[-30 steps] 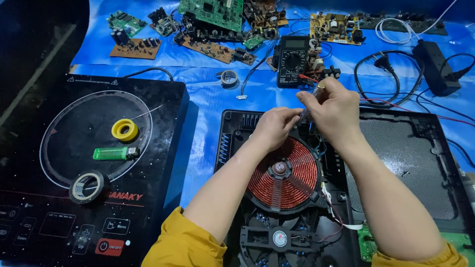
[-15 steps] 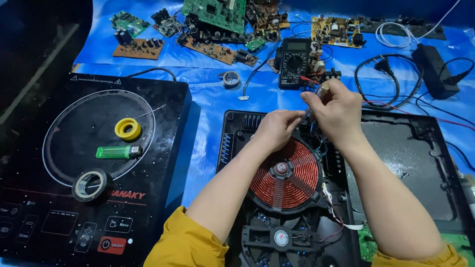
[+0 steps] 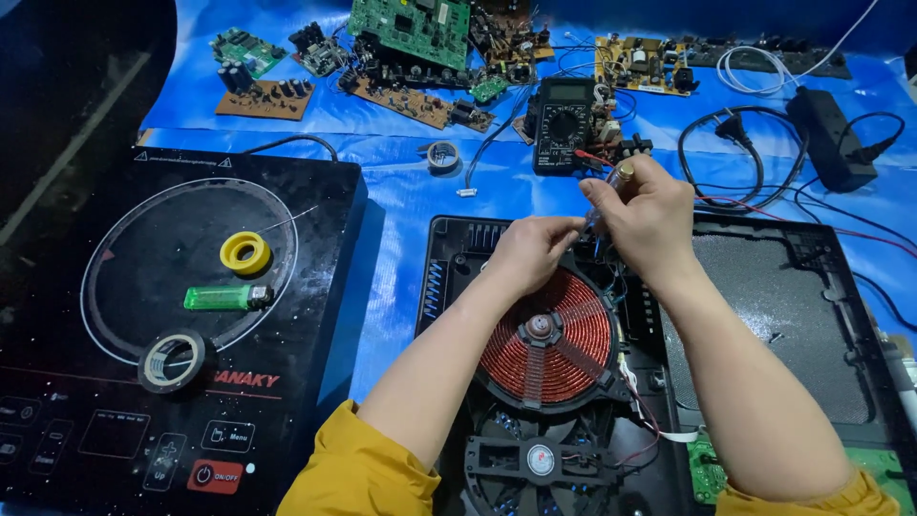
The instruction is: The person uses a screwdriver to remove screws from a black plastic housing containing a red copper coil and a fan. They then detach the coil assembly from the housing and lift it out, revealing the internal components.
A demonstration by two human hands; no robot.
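Head view: above the copper coil (image 3: 546, 336), right hand (image 3: 648, 222) grips a soldering iron (image 3: 619, 178), left hand (image 3: 531, 250) pinches wiring, mid-soldering; steady tip contact seems needed.

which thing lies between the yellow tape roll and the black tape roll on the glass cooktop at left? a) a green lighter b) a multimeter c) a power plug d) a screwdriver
a: a green lighter lies on the black glass cooktop, below the yellow tape roll and above the black tape roll.
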